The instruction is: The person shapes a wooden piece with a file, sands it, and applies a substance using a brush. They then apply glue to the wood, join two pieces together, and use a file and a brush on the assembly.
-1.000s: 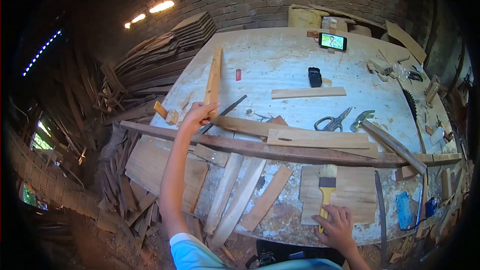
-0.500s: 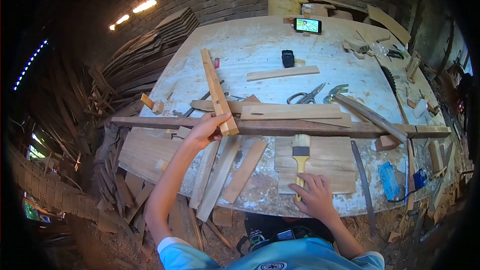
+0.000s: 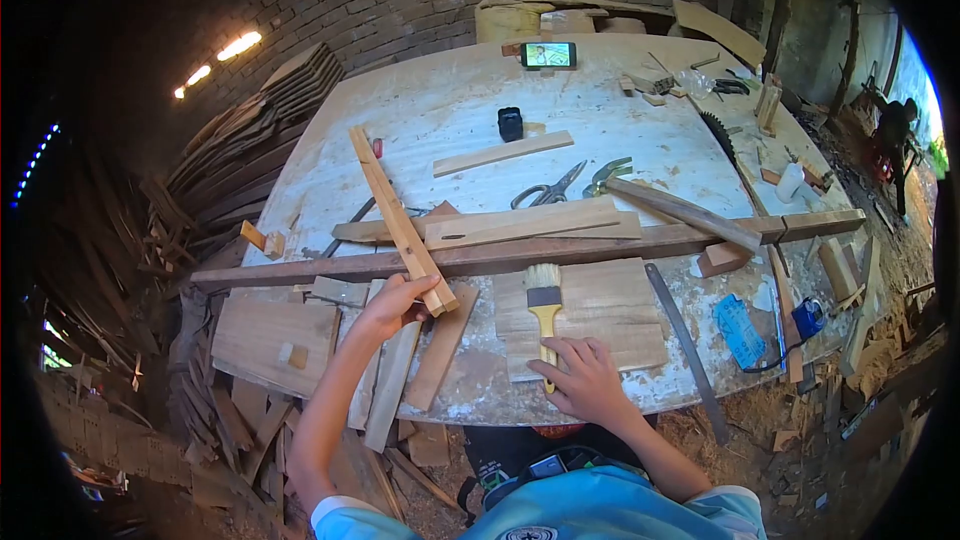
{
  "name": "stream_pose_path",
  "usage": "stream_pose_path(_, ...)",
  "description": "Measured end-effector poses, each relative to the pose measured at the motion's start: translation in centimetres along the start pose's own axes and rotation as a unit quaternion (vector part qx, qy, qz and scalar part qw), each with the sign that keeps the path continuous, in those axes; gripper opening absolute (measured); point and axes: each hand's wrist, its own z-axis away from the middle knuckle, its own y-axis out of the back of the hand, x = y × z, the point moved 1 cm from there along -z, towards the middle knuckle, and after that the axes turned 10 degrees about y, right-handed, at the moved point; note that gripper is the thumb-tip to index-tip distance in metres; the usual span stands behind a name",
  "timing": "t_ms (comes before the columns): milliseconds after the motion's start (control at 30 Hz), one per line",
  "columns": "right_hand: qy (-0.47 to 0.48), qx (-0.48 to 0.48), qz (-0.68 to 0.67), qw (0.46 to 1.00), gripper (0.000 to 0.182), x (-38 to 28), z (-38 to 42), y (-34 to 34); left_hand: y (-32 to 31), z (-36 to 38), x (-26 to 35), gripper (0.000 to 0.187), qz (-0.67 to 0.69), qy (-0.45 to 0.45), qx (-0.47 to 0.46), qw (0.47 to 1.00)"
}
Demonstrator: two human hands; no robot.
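Observation:
My left hand (image 3: pixel 398 308) is closed around the near end of a pair of narrow wooden strips (image 3: pixel 392 210), which slant up and away over the long dark beam. At the near end the two strips look side by side. My right hand (image 3: pixel 588 378) grips the yellow handle of a flat paintbrush (image 3: pixel 546 312), with its pale bristles pointing away from me. Beneath the brush lie flat wooden boards (image 3: pixel 620 310). Left of the brush, a short wooden slat (image 3: pixel 443 348) rests on the worn white table (image 3: pixel 470 375).
The long beam (image 3: pixel 540 253) crosses the table, with thin boards (image 3: pixel 530 222) against it. Beyond are scissors (image 3: pixel 550 190), a hammer (image 3: pixel 680 210), a black tape measure (image 3: pixel 510 123) and a phone (image 3: pixel 549 55). A saw blade (image 3: pixel 690 350) overhangs the near edge. Stacked planks (image 3: pixel 250 140) stand left.
The view has swung to the right. My left hand has drawn the strips a little nearer to me, their near end now on this side of the beam. My right hand stays on the paintbrush.

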Motion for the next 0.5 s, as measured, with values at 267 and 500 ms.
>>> stream_pose_path(267, 0.003, 0.001, 0.006, 1.000, 0.045, -0.1, 0.0, 0.0, 0.6, -0.5, -1.1, 0.036, -0.014, -0.001, 0.011, 1.000)
stream_pose_path(500, 0.007, 0.004, 0.006, 1.000, 0.046, -0.1, 0.0, 0.0, 1.1, 0.1, -0.4, 0.045, -0.170, -0.006, 0.088, 0.981)
